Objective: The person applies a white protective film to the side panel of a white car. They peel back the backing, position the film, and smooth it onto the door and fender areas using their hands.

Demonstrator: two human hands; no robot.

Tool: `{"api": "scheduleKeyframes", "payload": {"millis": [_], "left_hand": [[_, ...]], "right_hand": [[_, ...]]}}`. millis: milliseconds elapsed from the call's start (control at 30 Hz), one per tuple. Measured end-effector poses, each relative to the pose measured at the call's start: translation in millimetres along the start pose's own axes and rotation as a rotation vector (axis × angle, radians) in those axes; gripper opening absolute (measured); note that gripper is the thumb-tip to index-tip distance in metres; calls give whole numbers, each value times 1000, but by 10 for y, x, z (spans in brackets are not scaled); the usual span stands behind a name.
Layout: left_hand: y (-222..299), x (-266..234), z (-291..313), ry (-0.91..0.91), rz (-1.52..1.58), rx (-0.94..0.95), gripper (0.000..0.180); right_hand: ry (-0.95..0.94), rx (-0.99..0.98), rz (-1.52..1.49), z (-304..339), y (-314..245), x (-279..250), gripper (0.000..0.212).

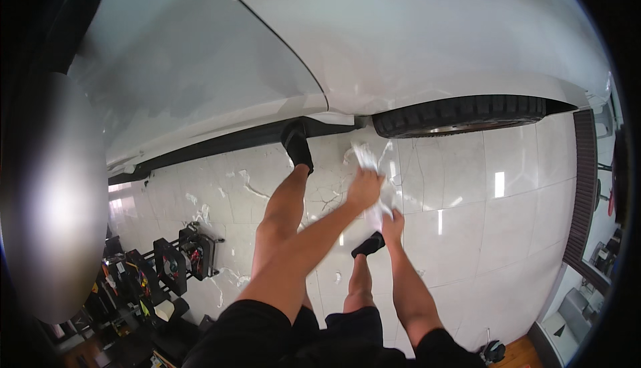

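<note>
I stand beside a white car (400, 28) and look down at my legs and black shoes. A crumpled white cloth (366, 157) is stretched between my two hands. My left hand (364, 189) grips its upper part, with a bunch of fabric sticking out above the fingers toward the car's sill. Just below, my right hand (394, 225) clasps the lower end of the cloth (378, 213). Both hands hover over the floor in front of the car's black tyre (461, 114).
Glossy white marbled floor tiles (481, 194) run under the car. A dark sill strip (220, 144) lines the car's lower edge. A black rack with tools and small gear (180, 254) stands at lower left. A blurred rounded grey shape (53, 201) fills the left edge.
</note>
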State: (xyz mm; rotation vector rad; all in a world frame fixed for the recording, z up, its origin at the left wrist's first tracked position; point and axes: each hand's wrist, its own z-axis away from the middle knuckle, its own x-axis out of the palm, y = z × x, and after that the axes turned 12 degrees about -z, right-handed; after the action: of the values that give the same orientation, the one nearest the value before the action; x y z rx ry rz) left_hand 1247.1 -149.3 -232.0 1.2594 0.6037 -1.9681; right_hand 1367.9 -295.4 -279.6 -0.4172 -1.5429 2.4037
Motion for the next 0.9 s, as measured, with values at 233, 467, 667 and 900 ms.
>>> {"api": "scheduleKeyframes", "payload": {"millis": [233, 467, 667, 900], "left_hand": [[1431, 698, 796, -392, 762, -198, 46], [1679, 594, 1402, -175, 1122, -406, 44], [773, -231, 1416, -308, 1867, -376, 27], [49, -1079, 2584, -396, 1764, -231, 46]], "right_hand": [[-25, 286, 307, 1298, 524, -1392, 15], [-75, 184, 405, 1547, 112, -1698, 15], [-99, -44, 304, 1153, -600, -1262, 15], [-356, -328, 342, 1120, -1759, -1036, 12]]}}
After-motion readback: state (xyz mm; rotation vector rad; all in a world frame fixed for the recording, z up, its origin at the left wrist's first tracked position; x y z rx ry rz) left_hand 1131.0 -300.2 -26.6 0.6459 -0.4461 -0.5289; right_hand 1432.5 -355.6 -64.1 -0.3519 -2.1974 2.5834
